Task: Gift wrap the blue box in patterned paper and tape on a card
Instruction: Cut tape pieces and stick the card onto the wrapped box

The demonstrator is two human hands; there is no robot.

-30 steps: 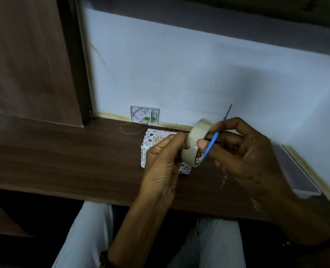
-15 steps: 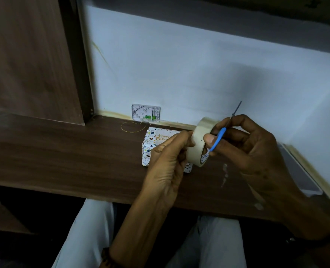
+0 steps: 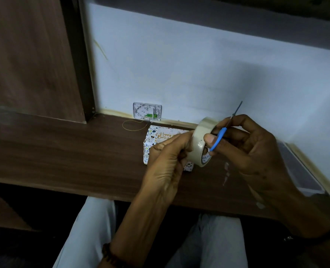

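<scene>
Both hands are up over the desk (image 3: 63, 151), w/ a roll of tape (image 3: 199, 141) held between them. The left hand (image 3: 165, 165) is curled, w/ its fingers pinching the left side of the roll. The right hand (image 3: 251, 149) holds the roll's other side, thumb pressed on the rim, & it also grips small scissors w/ a blue handle (image 3: 218, 139); the thin dark blades stick up toward the wall (image 3: 198, 64).

The wrapped box (image 3: 154, 140) sits on the desk near the back edge, about mid way along, partly hidden behind the left hand. Its paper is white w/ little colored spots, & gold "Happy Birthday" letters show on top. Can't tell if that is the card.

A small clear plastic case (image 3: 147, 111) leans on the wall at the back edge, just behind the box. A thin yellow loop (image 3: 134, 125) lies by it. A flat tray (image 3: 299, 171) sits at the desk's right end.
</scene>
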